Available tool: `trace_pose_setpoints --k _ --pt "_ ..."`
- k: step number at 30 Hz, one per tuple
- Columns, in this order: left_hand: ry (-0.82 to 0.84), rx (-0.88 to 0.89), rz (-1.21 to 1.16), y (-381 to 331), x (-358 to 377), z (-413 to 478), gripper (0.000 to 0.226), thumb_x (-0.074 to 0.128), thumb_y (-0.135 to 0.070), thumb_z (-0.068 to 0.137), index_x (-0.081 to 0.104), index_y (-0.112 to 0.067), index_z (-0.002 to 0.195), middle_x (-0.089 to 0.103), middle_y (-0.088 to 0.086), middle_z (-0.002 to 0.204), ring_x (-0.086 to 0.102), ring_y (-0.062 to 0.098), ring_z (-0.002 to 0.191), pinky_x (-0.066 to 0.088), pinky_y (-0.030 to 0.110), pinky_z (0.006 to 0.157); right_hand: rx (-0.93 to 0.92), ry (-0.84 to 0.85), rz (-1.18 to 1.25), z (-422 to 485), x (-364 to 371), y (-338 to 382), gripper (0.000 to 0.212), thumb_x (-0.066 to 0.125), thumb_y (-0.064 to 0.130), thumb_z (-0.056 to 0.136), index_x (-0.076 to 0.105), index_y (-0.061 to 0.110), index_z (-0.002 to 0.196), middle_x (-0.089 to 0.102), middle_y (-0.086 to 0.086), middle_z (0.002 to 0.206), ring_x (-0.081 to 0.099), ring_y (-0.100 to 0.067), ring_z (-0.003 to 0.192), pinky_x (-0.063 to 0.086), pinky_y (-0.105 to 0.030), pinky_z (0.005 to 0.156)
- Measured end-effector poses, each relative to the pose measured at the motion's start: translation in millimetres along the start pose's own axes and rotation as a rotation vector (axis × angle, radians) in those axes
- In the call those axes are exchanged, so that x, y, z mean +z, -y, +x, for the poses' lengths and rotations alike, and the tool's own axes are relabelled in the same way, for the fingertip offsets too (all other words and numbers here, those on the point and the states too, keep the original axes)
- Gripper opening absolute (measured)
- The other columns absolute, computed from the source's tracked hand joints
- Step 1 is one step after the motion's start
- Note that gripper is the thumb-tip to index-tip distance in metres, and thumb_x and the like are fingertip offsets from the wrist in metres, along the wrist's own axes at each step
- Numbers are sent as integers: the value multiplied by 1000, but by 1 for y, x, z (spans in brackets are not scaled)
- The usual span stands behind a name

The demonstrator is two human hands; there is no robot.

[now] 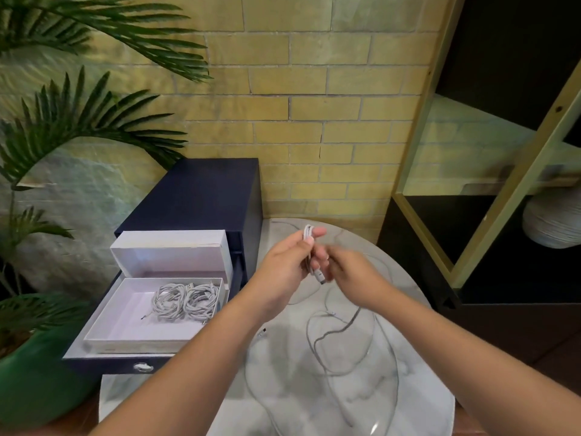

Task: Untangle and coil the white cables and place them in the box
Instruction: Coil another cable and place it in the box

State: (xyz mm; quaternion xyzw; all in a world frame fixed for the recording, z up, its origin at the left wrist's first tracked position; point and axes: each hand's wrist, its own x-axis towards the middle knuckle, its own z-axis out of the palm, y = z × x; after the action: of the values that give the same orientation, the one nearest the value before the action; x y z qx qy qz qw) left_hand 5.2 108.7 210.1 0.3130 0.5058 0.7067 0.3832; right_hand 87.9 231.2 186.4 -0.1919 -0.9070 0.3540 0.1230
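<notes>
My left hand (287,262) grips a small folded bundle of white cable (308,243) above the marble table, its plug end hanging down by my fingers. My right hand (352,278) is just to its right, blurred, fingers curled round the same cable where it trails off. The rest of that cable (342,338) lies in loose loops on the table below my hands. An open white box (125,328) sits at the left on a pulled-out dark drawer, lid standing up behind it. Two coiled white cables (185,302) lie inside the box.
The round marble table (283,388) lies under my arms. A dark blue drawer cabinet (201,196) stands against the brick wall. A palm in a green pot (34,388) is at the left. A black and gold shelf (490,215) is at the right.
</notes>
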Motion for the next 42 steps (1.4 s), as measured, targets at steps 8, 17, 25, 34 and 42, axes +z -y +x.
trace_pose_setpoints --k 8,17,25,34,42 --pt "-205 167 385 16 -8 8 30 38 -13 103 41 -24 131 69 -13 103 60 -1 76 47 12 74 188 461 66 -27 25 8 28 36 24 103 61 12 106 45 1 70 45 -12 65 48 -26 62" --pt "-32 179 1189 34 -40 11 10 34 -17 101 43 -18 105 64 -6 102 61 10 88 52 33 75 59 257 -140 -3 -14 14 29 40 24 102 67 14 108 50 12 76 47 -6 69 40 -23 67" --pt "76 19 1164 19 -41 7 29 38 -41 101 53 -16 97 62 2 83 58 16 76 45 33 69 -21 96 -180 12 -23 5 22 52 29 97 69 16 95 65 -2 80 52 -12 68 39 -29 62" --pt "0 -100 796 26 -43 0 34 33 -32 104 65 -19 104 46 -7 70 49 8 68 41 9 58 -223 -81 -253 16 -45 2 12 58 20 95 68 16 92 55 17 75 49 4 68 35 -16 62" --pt "-36 -161 261 12 -19 1 39 29 -21 106 62 -6 93 31 -9 49 30 7 45 48 23 63 -195 -154 -220 20 -37 -12 16 55 22 96 67 13 90 60 7 76 55 -14 75 44 -30 69"
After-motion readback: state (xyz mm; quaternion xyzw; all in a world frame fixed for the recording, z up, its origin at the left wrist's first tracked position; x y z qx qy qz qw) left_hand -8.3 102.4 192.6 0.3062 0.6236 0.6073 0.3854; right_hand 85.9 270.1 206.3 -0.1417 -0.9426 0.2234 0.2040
